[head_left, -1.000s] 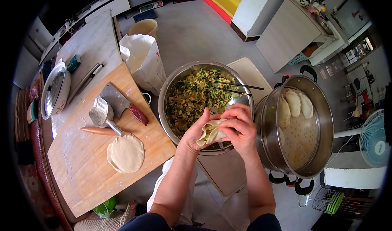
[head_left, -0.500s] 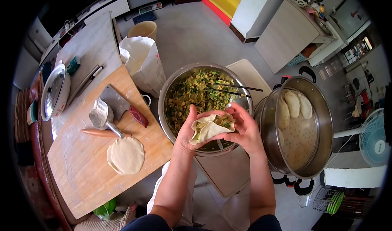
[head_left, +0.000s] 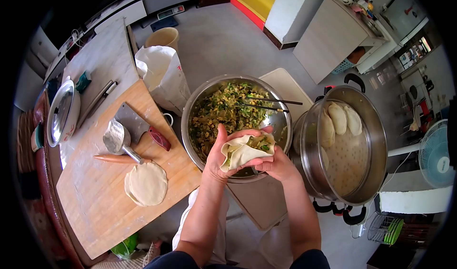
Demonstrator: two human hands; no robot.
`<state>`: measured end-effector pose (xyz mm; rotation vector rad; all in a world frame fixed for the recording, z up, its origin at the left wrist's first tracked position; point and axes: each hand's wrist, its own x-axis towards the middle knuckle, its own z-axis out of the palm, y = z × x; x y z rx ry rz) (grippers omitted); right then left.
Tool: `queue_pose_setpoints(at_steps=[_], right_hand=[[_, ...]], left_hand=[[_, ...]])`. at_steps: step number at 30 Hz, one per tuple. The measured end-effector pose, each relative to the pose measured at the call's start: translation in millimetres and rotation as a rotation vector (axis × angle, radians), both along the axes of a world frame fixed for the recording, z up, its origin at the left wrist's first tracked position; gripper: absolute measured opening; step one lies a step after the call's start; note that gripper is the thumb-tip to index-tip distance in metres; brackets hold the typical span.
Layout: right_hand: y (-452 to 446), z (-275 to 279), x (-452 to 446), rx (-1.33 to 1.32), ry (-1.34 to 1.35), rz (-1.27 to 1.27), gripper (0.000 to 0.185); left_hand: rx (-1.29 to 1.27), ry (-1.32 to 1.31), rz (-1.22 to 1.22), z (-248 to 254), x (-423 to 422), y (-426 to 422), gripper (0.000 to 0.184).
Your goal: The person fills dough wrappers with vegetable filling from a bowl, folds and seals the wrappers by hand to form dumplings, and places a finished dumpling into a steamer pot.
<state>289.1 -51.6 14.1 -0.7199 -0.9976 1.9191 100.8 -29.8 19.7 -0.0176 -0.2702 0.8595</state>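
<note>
A partly closed dumpling (head_left: 243, 154) lies across my left hand (head_left: 217, 160), whose fingers curl beneath it. Green and yellow filling shows through the gap at its right end. My right hand (head_left: 282, 164) pinches the dough edge at that end with thumb and fingers. Both hands are above the near rim of a steel bowl (head_left: 186, 126) of chopped filling (head_left: 221, 102). Two dark chopsticks (head_left: 271, 100) rest in the filling over the bowl's right side. Several shaped dumplings (head_left: 338, 118) sit in the steamer pot (head_left: 376, 159) on the right.
On the wooden board (head_left: 95, 212) at left are stacked dough wrappers (head_left: 146, 184), a rolling pin (head_left: 114, 159), a metal scoop of flour (head_left: 116, 136) and a cleaver (head_left: 133, 121). Behind the board stands a white flour bag (head_left: 164, 78). A fan (head_left: 433, 154) is at far right.
My right hand has shifted lower along the dumpling's right end, its fingers now drawn closer together. The dumpling stays in my left hand. The whole view has shifted slightly.
</note>
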Motion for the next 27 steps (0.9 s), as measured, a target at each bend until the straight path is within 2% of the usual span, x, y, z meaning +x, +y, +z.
queue_pose_setpoints(at_steps=[3, 9, 12, 15, 18, 21, 24, 27], right_hand=[[4.8, 0.1, 9.1, -0.034, -0.047, 0.012, 0.060], [4.3, 4.0, 11.8, 0.025, -0.120, 0.080, 0.055], [2.6, 9.3, 8.2, 0.089, -0.145, 0.028, 0.051], [4.2, 3.2, 11.5, 0.186, -0.275, -0.016, 0.044], [1.1, 5.5, 10.3, 0.196, -0.363, -0.058, 0.039], [-0.3, 4.9, 5.6, 0.248, -0.410, -0.103, 0.040], [-1.6, 5.0, 0.4, 0.265, -0.392, -0.157, 0.044], [-0.1, 1.4, -1.1, 0.296, -0.324, -0.190, 0.052]], left_hand=[[0.063, 0.045, -0.019, -2.9, 1.7, 2.3, 0.089], [0.158, 0.188, -0.006, -9.2, 3.8, 3.2, 0.089], [0.171, 0.228, 0.005, -10.4, 3.6, 2.5, 0.089], [0.187, 0.457, 0.053, -3.4, 3.3, 0.2, 0.088], [0.188, 0.529, 0.057, 3.9, 2.8, -1.7, 0.090], [0.305, 0.751, 0.098, 10.2, -0.6, 0.1, 0.096], [0.339, 0.896, 0.107, 21.9, -1.2, -2.9, 0.088], [0.359, 0.896, 0.075, 21.9, -3.3, -4.2, 0.087]])
